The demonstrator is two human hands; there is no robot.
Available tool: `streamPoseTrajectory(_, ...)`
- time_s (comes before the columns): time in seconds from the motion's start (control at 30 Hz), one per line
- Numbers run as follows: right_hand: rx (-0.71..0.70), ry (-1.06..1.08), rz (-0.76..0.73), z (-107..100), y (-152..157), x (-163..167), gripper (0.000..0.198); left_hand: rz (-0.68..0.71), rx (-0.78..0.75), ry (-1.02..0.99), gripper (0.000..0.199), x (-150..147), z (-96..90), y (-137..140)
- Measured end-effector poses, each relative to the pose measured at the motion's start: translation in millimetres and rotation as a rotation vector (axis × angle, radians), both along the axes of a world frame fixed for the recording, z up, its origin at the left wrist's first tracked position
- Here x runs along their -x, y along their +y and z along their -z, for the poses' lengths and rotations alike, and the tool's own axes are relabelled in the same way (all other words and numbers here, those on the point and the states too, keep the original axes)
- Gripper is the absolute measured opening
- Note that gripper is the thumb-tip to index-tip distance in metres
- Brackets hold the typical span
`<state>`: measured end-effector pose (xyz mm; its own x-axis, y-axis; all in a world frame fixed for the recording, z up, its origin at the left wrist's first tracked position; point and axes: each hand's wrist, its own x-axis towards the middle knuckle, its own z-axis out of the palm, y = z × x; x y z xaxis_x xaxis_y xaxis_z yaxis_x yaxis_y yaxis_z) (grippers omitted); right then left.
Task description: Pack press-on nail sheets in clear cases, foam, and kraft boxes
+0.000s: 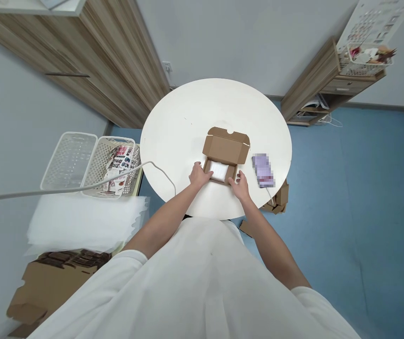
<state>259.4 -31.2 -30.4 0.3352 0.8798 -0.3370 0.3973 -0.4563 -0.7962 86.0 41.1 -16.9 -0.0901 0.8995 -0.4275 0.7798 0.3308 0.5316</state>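
A small brown cardboard box (226, 149) stands on the white round table with its lid folded back, away from me. Inside lies a white wrapped packet (219, 171); what the wrapping covers is hidden. My left hand (198, 175) grips the box's left side, thumb over the near left edge and fingers outside. At the opposite side, my right hand (240, 187) holds the box's near right corner between thumb and fingers. To the right of that hand lies a purple phone-like thing (263, 169), blurred out, with a white cable at its lower end.
The round table (173, 122) stands against the wall. Left of it are an open white basket (98, 160) of printed cards, white sheets (85, 221) and flat cardboard (50, 287). A grey cable (117, 176) crosses to the table. More cardboard (279, 197) sits on the floor, right.
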Motion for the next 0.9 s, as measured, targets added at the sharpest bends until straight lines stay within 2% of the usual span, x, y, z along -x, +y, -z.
streamPoseTrajectory(0.17, -0.014, 0.084, -0.042, 3, -1, 4, 0.061, -0.029, 0.052, 0.014, 0.065, 2, 8.4, -1)
streamPoseTrajectory(0.43, 0.022, 0.135, -0.174, -1, -2, 43, 0.061, -0.131, 0.119, -0.054, 0.064, 60, 7.7, -21)
streamPoseTrajectory(0.53, 0.032, 0.120, -0.197, -4, 0, 58, 0.061, -0.159, 0.115, -0.056, 0.063, 73, 8.1, -23)
streamPoseTrajectory(0.7, 0.034, 0.119, -0.223, -9, 3, 65, 0.059, -0.165, 0.110, -0.053, 0.063, 81, 11.0, -22)
streamPoseTrajectory(0.9, 0.053, 0.127, -0.234, -4, -2, 63, 0.060, -0.129, 0.112, -0.086, 0.066, 87, 13.4, -22)
